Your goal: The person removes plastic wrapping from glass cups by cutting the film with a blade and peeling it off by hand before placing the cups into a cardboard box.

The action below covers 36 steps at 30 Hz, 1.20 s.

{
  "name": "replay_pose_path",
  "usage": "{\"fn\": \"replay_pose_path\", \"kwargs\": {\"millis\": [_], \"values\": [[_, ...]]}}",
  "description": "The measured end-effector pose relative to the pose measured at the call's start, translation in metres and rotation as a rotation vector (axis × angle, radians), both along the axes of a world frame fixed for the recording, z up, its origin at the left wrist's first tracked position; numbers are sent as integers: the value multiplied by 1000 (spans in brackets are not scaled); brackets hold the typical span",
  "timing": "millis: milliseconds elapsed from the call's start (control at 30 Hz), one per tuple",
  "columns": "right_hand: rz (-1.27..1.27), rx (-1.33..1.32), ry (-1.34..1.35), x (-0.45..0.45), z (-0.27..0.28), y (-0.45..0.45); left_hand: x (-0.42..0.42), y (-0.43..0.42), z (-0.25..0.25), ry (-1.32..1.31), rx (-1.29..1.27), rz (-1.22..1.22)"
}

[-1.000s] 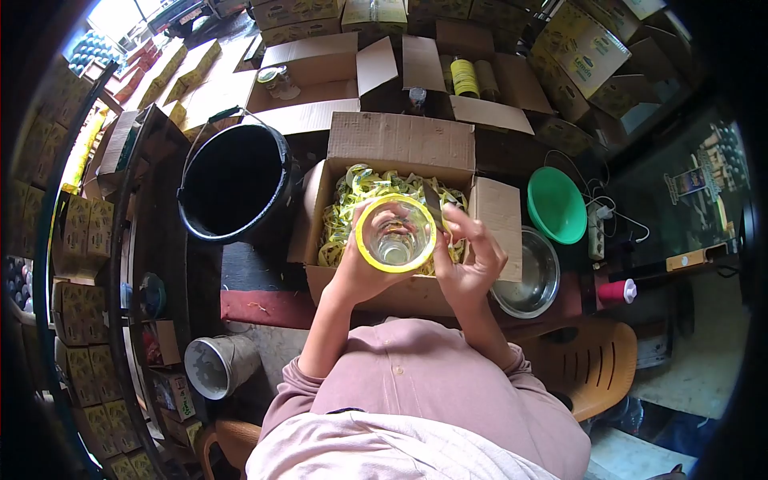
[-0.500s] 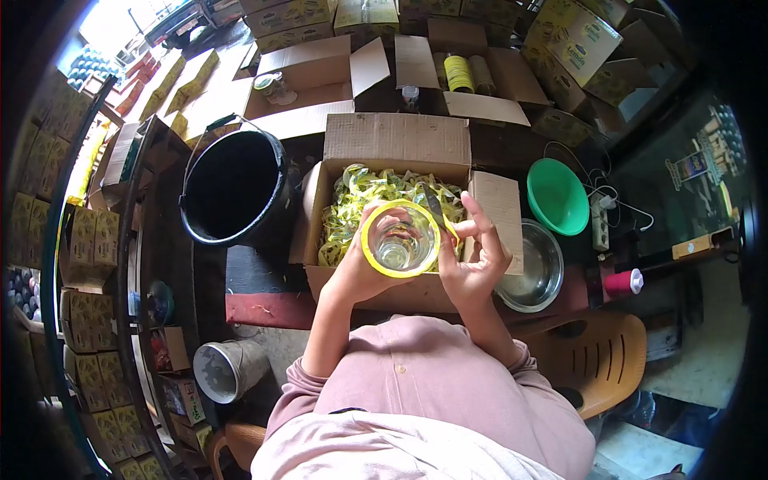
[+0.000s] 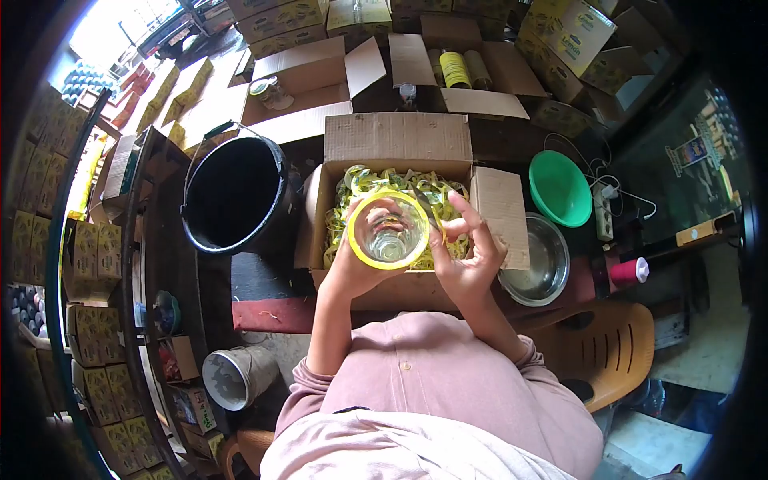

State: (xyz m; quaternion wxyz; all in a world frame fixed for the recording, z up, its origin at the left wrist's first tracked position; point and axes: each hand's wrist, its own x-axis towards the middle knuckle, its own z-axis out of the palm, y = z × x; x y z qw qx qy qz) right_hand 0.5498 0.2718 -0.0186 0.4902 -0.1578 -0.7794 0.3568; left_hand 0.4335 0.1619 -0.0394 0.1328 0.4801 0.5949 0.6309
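Observation:
My left hand [image 3: 340, 268] is wrapped round a clear plastic jar [image 3: 390, 250] with a bright yellow rim, its mouth tilted up towards me. In my right hand [image 3: 474, 258] is a knife with a dark, narrow blade [image 3: 425, 208], held between thumb and fingers beside the rim; the other fingers are raised. Whether the blade touches the rim, I cannot tell. Behind both hands stands an open cardboard box [image 3: 398, 138], filled with a tangle of yellow and clear plastic strips [image 3: 360, 182].
To the left is a large black bucket [image 3: 276, 210]. A green bowl [image 3: 560, 190] and a metal basin [image 3: 552, 276] lie to the right, near a power strip [image 3: 602, 214] and a pink thread spool [image 3: 630, 272]. More open cartons [image 3: 304, 60] stand at the back.
The jar and both hands have shifted slightly left and away from my body. The view has tilted a little. Both grips are unchanged.

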Motion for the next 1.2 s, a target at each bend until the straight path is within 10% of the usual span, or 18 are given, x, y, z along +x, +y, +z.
{"fn": "replay_pose_path", "kwargs": {"millis": [233, 333, 667, 1200], "values": [[-2, -30, 19, -4, 1, 5, -4, 6, -1, 255, 29, -98], [77, -120, 101, -8, -1, 9, 4, 6, -7, -202, -25, -197], [-40, -91, 132, -4, -7, 3, -5, 17, -20, -393, 188, -123], [-92, 68, 51, -4, 1, -10, 5, 20, -8, -252, 190, -116]]}}
